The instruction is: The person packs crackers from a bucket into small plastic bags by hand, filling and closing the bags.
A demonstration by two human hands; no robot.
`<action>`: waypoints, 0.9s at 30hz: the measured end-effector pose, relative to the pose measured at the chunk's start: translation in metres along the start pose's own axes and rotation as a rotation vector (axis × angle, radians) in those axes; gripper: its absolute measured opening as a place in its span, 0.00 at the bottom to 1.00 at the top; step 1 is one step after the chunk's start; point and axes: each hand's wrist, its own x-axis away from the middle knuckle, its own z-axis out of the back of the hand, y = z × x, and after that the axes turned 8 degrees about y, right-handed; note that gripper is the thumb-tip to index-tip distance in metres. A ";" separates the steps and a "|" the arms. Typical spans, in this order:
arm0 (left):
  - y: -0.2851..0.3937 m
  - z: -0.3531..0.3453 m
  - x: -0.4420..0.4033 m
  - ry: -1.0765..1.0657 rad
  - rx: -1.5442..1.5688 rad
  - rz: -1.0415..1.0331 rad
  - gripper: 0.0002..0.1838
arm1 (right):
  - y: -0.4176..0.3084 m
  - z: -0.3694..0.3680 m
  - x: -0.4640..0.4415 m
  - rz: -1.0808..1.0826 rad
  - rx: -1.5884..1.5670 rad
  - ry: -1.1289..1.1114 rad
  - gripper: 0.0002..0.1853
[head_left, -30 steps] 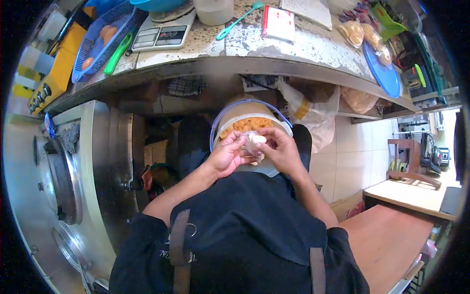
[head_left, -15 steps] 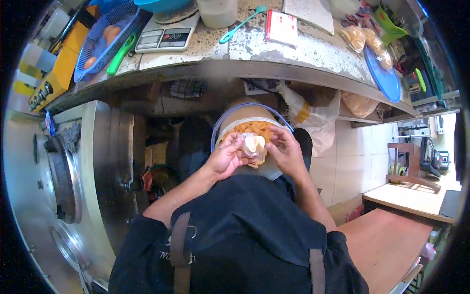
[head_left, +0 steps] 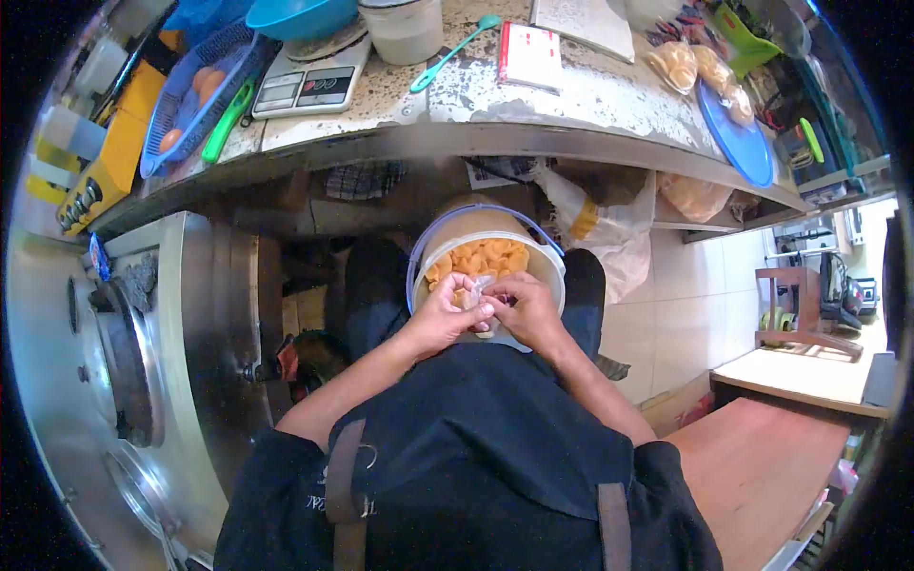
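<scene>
A small clear plastic bag (head_left: 480,285) is pinched between my hands, its contents mostly hidden by the fingers. My left hand (head_left: 444,314) closes round the bag from one side. From the other side, my right hand (head_left: 530,309) grips it with thumb and fingers pressed together. Both hands are over the near part of a white bucket (head_left: 556,276) that stands between the knees. Orange, curved snack pieces (head_left: 486,257) lie inside the bucket, and its purple handle (head_left: 419,249) rests around the rim.
On the worn counter (head_left: 457,105) ahead are a kitchen scale (head_left: 309,86), a blue basket of eggs (head_left: 157,143), a turquoise spoon (head_left: 457,55) and a blue plate (head_left: 733,138) with filled bags (head_left: 678,65). A wooden bench (head_left: 762,466) stands at the right.
My right hand has moved left and now meets my left hand at the bag. The bag's pale contents, visible before, are now mostly covered by fingers. The view has shifted slightly.
</scene>
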 end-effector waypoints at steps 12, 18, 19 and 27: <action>0.030 -0.007 0.020 0.313 -1.095 -0.849 0.06 | 0.056 -0.021 -0.022 -0.083 0.427 -0.114 0.27; 0.054 -0.002 0.029 0.159 -1.209 -0.466 0.06 | 0.087 -0.079 -0.031 -0.172 0.561 -0.588 0.46; 0.052 0.005 0.029 0.148 -1.210 -0.484 0.06 | 0.107 -0.099 -0.020 -0.135 0.538 -0.385 0.33; 0.042 0.024 0.011 0.069 -0.066 -0.032 0.05 | 0.097 -0.071 -0.011 0.006 0.667 -0.412 0.15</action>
